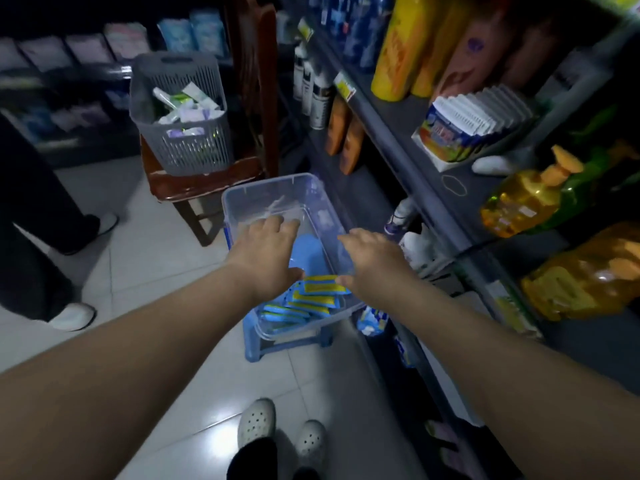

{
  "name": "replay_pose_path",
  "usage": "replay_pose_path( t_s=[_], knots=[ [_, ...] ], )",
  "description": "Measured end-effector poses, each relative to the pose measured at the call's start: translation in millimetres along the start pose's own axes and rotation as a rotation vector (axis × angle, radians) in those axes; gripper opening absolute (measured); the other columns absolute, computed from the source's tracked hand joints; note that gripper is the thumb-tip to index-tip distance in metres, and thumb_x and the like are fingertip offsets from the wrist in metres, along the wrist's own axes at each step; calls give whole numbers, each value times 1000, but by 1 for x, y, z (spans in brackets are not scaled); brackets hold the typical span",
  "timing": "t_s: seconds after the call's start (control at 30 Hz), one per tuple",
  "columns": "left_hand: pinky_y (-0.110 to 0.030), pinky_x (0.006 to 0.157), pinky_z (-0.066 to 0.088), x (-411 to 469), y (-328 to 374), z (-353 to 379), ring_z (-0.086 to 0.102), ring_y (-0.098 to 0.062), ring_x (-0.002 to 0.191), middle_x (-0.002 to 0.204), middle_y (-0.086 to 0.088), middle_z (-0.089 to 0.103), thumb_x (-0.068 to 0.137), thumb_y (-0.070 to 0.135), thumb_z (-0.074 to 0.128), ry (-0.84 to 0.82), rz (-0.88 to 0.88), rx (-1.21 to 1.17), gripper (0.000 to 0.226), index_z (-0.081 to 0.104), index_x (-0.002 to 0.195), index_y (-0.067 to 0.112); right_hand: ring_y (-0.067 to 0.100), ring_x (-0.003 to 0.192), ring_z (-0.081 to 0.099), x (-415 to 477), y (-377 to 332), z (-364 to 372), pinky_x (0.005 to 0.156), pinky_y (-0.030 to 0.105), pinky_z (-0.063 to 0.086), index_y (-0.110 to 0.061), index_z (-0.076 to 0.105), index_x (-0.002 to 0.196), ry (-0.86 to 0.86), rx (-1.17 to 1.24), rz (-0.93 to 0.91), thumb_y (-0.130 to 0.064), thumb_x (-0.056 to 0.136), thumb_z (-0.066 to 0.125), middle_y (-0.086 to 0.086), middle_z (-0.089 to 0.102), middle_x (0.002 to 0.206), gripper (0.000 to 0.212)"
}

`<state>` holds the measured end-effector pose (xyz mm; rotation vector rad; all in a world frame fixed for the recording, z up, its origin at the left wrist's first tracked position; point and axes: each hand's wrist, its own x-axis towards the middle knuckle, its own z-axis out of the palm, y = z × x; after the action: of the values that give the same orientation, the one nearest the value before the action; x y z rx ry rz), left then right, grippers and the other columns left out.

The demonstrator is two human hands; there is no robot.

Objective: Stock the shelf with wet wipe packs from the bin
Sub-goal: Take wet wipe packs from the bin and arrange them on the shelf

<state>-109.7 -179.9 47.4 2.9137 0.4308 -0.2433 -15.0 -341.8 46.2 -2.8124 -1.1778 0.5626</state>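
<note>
2 bare hands reach over a clear bin beside a stocked shelf.

At the upper left of the frame, a grey basket (194,150) full of small packets stands on a brown chair (197,183), just behind the bin (270,187). Another person's dark legs (31,237) stand at the left edge. The shelf (401,112) runs along the right, carrying yellow bottles (398,46), a pump bottle (523,199) and a white box of upright packs (464,129). The bin sits on a blue stool (256,344) in the centre, with the wet wipe packs (311,299), blue and yellow, heaped at its near end. The left hand (266,252) and right hand (375,263) are over the bin, each grip apart with fingers extended and holding nothing.
</note>
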Motion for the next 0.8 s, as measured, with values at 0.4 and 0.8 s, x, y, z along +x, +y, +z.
replay_pose_path(
  t_s=[0.4, 0.8],
  knots=[
    [-42, 102, 40, 84, -47, 168, 44, -37, 125, 147, -14, 29, 86, 45, 63, -315, -3, -119, 82, 19, 149, 16, 32, 131, 38, 110, 38, 152, 104, 39, 35, -17, 35, 144, -138, 16, 67, -36, 87, 66, 7, 36, 146, 68],
    [-30, 96, 39, 120, -52, 272, 48, -31, 123, 146, -12, 30, 82, 46, 69, -482, -116, -422, 82, 25, 147, 22, 30, 125, 42, 159, 64, 249, 99, 42, 41, -19, 45, 129, -243, 43, 139, -37, 81, 69, 6, 42, 135, 57]
  ],
)
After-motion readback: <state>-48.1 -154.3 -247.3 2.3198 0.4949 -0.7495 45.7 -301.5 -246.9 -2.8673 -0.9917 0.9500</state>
